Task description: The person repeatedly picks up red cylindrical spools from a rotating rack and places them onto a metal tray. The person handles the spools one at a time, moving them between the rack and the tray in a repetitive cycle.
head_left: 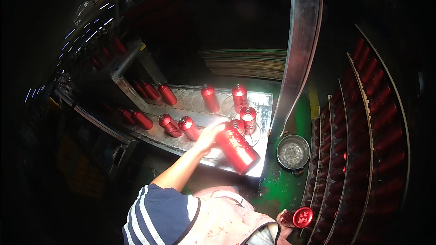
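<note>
My left hand (209,138) is closed around the upper end of a shiny red metal bottle (238,150). That bottle tilts over the near right end of a metal conveyor (263,113), its base toward me. Low on the right, my right hand (283,229) grips another red bottle (297,218), its round end facing up. Part of this hand is hidden by the bottle and the apron. On the conveyor, a red bottle (248,119) stands just beyond the left hand's bottle, and another red bottle (189,127) stands left of my left hand.
Several more red bottles line the conveyor, passing a metal frame (122,70) at the left. A metal post (302,31) rises at its far right corner. A round metal pot (293,152) sits on the green floor (272,190). Tiered racks (366,104) of red bottles fill the right.
</note>
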### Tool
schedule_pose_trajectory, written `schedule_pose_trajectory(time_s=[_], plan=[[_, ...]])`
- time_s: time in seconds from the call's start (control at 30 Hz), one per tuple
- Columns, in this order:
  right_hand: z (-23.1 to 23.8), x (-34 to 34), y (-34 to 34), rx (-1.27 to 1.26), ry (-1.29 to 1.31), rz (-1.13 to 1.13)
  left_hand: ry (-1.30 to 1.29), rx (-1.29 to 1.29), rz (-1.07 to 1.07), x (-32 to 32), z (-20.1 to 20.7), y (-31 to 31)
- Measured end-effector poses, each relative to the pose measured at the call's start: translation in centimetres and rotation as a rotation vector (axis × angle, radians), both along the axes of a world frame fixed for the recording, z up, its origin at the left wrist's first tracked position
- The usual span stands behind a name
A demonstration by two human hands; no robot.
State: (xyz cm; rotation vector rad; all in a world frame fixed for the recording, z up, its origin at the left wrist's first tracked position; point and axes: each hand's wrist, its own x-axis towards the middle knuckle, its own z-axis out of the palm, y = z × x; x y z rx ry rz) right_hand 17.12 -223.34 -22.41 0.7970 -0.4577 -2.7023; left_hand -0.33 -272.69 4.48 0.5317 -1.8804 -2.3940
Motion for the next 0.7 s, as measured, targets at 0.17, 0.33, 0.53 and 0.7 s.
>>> schedule_pose_trajectory(time_s=[0.17, 0.33, 0.53, 0.7], plan=[[4.0, -3.7, -4.8, 0.091, 0.125, 0.029, 0.190, -0.286, 0.509, 1.8, 7.5, -14.9], [9.7, -12.8, -13.6, 0.165, 0.460, 0.119, 0.344, -0.841, 0.785, -1.4, 7.1, -33.3], [18.6, -20.6, -29.6, 0.513, 0.880, 0.115, 0.282, -1.170, 0.747, -11.3, -5.7, -47.8], [27.0, -25.4, -44.7, 1.234, 0.647, 0.011, 0.102, -1.209, 0.598, -14.1, -14.7, -52.8]])
